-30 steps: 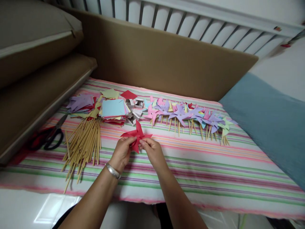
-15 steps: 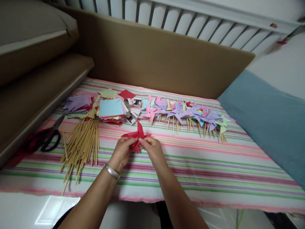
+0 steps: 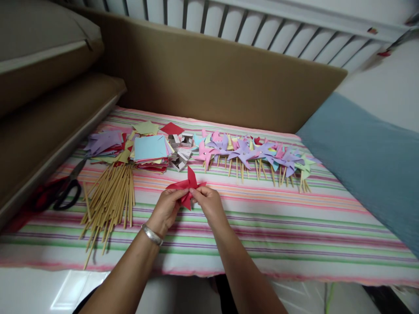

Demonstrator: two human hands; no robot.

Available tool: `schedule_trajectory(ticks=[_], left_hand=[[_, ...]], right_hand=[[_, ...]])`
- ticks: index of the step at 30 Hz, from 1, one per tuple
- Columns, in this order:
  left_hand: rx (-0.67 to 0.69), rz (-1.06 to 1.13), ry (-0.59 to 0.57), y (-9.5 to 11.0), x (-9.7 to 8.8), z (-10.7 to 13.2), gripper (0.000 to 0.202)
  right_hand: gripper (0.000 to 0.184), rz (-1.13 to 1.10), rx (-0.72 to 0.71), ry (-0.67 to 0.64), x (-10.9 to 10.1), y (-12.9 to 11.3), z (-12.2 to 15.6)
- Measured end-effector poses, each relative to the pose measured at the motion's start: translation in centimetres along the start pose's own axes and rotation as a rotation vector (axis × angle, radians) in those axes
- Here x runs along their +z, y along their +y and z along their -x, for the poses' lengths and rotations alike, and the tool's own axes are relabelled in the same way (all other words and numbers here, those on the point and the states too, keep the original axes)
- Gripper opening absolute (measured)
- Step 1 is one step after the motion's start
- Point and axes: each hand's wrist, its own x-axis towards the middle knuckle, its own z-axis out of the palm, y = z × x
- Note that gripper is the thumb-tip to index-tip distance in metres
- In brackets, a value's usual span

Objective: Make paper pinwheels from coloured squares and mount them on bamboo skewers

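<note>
Red paper pinwheel point(image 3: 191, 177), held at the near side of the small boxes and over the striped cloth point(image 3: 294, 237); we cannot tell whether its lowest tip touches the fabric. One blade stands away from the person, one reaches left, one points back toward the wrists, and one lies partly behind the right fingers. We note that both thumbs press at its centre, their tips nearly meeting.

The left hand point(image 3: 168, 208) grips the paper from the left, thumb laid nearly flat and pointing right, the other fingers curled beneath and largely hidden from us. The right hand point(image 3: 209, 204) pinches from the right, thumb angled up and to the left, index finger bent alongside the paper; we cannot make out its remaining fingers clearly. Both forearms rise from the lower edge and converge on the pinwheel, and we see a silver bracelet point(image 3: 152, 234) around the left wrist.

Beyond the hands we find small boxes point(image 3: 186, 140), open, beside a paper stack point(image 3: 150, 148) topped by a light blue sheet. To the left lie a fan of wooden sticks point(image 3: 113, 196) and black-handled scissors point(image 3: 70, 187). To the right we observe a row of pinwheels on sticks point(image 3: 244, 150), in lilac, pink, green and other colours. A brown board point(image 3: 212, 78) stands behind, with white rails point(image 3: 240, 26) above it.
</note>
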Motion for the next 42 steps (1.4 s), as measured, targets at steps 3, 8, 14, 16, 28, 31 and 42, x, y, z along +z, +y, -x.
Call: schedule_trajectory(ticks=[3, 8, 14, 16, 28, 31, 42], left_hand=[[-0.01, 0.017, -0.008, -0.1, -0.1, -0.2, 0.01], [-0.02, 0.033, -0.008, -0.3, 0.0, -0.3, 0.011], [-0.02, 0.071, -0.004, -0.3, 0.4, -0.3, 0.008], [0.002, 0.092, 0.038, -0.2, 0.3, -0.6, 0.009], [0.076, 0.102, 0.208, 1.0, -1.0, 0.6, 0.015], [0.122, 0.034, 0.246, 2.1, -0.6, 2.0, 0.015], [0.239, -0.097, 0.258, 1.4, 1.2, 6.1, 0.016]], right_hand=[[0.028, 0.014, -0.002, 0.0, -0.1, -0.2, 0.0], [0.028, 0.041, -0.026, 0.013, -0.2, -0.1, 0.0], [0.027, 0.014, -0.036, -0.021, -0.3, -0.1, 0.1], [0.022, -0.033, -0.029, -0.036, -0.9, -0.4, 0.3], [0.027, -0.298, -0.07, 0.101, -5.8, -2.5, 1.2], [0.025, -0.31, -0.126, 0.11, -6.6, -2.9, 1.9], [0.032, -0.004, -0.887, 0.011, -14.3, -13.0, 17.9]])
